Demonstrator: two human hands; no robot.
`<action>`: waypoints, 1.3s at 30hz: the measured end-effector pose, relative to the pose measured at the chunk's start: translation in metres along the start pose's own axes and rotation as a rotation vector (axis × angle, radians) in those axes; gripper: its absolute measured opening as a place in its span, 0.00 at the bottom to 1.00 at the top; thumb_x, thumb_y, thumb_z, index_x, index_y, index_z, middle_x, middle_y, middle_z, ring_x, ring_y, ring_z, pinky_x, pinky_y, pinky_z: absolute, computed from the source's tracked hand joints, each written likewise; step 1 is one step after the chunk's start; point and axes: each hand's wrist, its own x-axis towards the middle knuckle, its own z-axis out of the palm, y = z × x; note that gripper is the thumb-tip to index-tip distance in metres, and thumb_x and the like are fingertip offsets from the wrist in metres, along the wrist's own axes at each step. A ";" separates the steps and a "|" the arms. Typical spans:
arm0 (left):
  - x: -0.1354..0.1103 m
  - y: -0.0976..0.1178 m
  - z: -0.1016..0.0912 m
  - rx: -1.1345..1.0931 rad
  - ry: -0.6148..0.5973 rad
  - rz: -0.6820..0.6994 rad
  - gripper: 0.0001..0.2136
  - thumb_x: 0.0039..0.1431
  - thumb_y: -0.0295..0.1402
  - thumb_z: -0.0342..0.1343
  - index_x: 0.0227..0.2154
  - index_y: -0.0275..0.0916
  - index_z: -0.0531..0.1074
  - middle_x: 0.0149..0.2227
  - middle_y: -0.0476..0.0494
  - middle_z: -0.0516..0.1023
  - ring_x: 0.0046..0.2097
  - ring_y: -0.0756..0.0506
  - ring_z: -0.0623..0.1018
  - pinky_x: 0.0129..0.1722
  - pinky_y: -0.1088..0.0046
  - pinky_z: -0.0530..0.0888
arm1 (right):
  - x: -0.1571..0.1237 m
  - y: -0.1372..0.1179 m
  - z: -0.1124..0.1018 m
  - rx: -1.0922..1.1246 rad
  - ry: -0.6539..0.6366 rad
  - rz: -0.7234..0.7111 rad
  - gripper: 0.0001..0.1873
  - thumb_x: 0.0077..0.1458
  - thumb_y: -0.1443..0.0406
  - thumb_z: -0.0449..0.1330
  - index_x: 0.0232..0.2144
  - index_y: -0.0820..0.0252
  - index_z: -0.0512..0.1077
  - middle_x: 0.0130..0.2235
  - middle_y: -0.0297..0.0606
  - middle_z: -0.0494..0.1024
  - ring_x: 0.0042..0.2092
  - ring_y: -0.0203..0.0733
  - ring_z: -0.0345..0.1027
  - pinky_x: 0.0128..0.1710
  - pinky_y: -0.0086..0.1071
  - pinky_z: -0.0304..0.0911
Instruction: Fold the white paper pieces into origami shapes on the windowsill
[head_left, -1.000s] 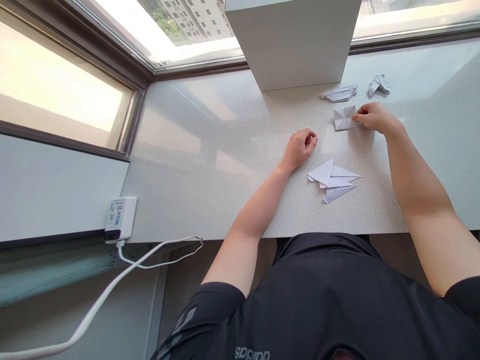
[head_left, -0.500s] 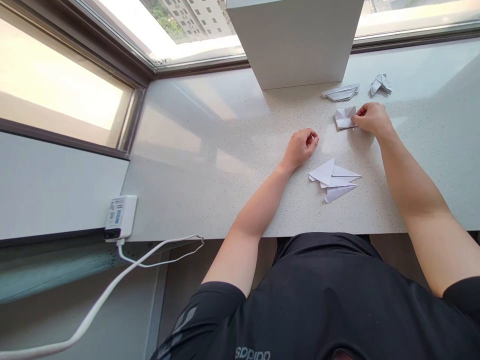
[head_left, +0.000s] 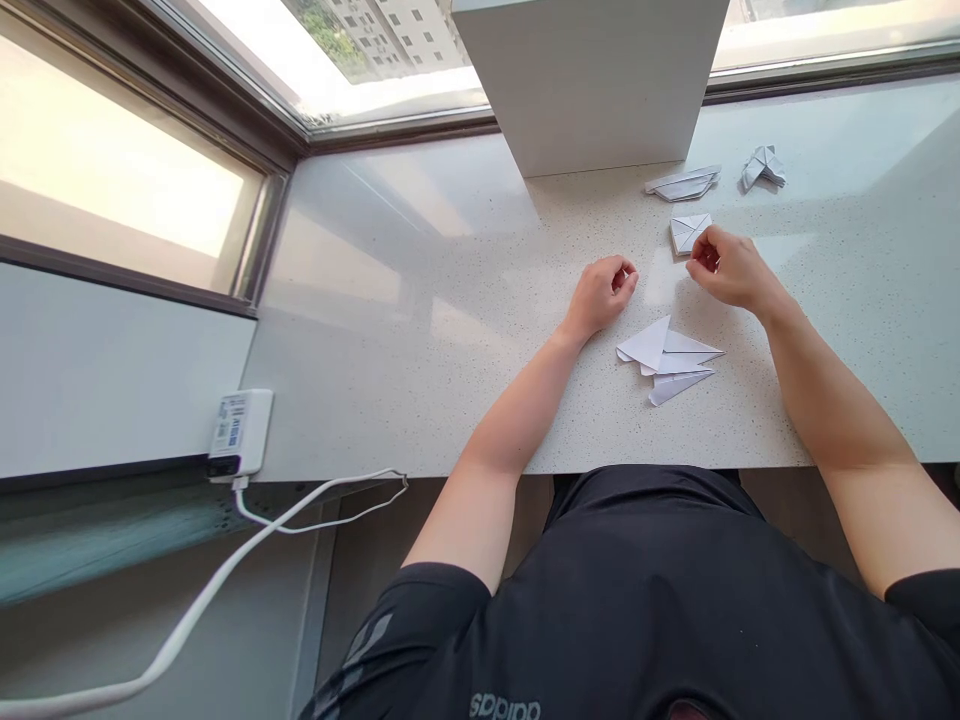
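Observation:
A folded white paper square with diagonal creases lies on the counter. Just at its right corner is my right hand, fingers curled and nothing visible between them; the fingers cover that edge of the square. My left hand rests on the counter to the lower left, loosely closed and empty. Nearer me lies a folded paper plane with pointed wings. Behind the square sit a long, boat-like paper fold and a small winged paper fold.
A white box-shaped pillar rises at the back, between windows. On the counter's left edge a white power device has a white cable running from it past the front edge.
My right hand has let go of the paper square's right side and shifted left and slightly toward me. The square's top now looks flatter. My left hand stays put.

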 end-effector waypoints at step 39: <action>0.001 -0.003 -0.005 -0.300 0.015 -0.099 0.33 0.83 0.70 0.59 0.36 0.44 0.79 0.35 0.43 0.85 0.39 0.41 0.84 0.41 0.62 0.79 | -0.012 -0.048 0.064 0.097 -0.029 -0.299 0.08 0.81 0.56 0.63 0.50 0.47 0.82 0.58 0.49 0.84 0.57 0.60 0.82 0.63 0.55 0.81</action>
